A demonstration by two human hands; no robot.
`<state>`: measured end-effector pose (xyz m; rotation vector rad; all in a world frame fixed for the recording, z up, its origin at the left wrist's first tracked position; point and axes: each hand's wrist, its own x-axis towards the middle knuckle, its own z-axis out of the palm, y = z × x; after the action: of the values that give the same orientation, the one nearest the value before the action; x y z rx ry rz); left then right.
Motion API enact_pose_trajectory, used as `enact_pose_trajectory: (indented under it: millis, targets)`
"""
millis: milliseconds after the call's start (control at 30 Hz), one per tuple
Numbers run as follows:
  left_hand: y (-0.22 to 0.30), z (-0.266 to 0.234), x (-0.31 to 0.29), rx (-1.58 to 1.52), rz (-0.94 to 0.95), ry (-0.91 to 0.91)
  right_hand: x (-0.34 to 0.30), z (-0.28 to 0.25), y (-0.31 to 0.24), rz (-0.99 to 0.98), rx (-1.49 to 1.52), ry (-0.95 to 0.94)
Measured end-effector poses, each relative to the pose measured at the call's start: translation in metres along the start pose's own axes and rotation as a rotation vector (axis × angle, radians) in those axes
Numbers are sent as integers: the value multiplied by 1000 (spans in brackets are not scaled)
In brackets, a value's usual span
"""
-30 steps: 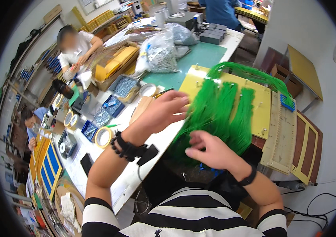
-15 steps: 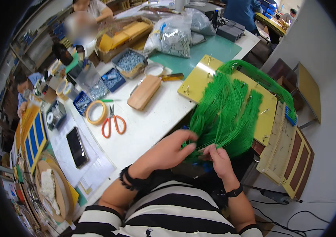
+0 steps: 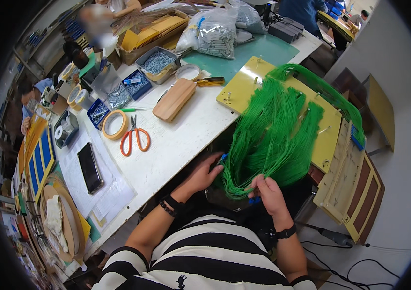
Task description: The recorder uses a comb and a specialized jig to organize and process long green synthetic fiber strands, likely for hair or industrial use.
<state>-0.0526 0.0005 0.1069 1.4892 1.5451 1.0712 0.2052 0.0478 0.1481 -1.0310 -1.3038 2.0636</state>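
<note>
A thick bundle of thin green wires (image 3: 273, 140) hangs over the near edge of a yellow board (image 3: 244, 84) fitted with metal pins. My right hand (image 3: 268, 193) is closed in a pinch on a few green wires at the bundle's lower end. A small blue connector (image 3: 254, 199) shows just below these fingers. At the bundle's left edge is my left hand (image 3: 203, 174), its thumb apart from its fingers. Another small blue connector (image 3: 223, 157) lies at its fingertips; the far fingers are partly hidden.
On the white table (image 3: 167, 150) to the left lie orange-handled scissors (image 3: 134, 137), a tape roll (image 3: 115, 124), a wooden block (image 3: 174, 100) and a phone (image 3: 90, 166). Bins of small metal parts (image 3: 157, 63) and a bag of parts (image 3: 215, 36) stand farther back. Other people work beyond.
My left hand has moved down and left from in front of the wires to the bundle's left edge. The right hand stays nearly in place, still pinching wires.
</note>
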Motion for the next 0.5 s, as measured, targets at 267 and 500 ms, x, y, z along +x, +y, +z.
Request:
enact_pose_trajectory:
  millis: [267, 500]
  targets:
    - [55, -17, -26, 226, 163, 242, -2, -5, -1, 27, 20, 105]
    - [143, -54, -52, -474, -81, -92, -28, 32, -42, -336, -174, 413]
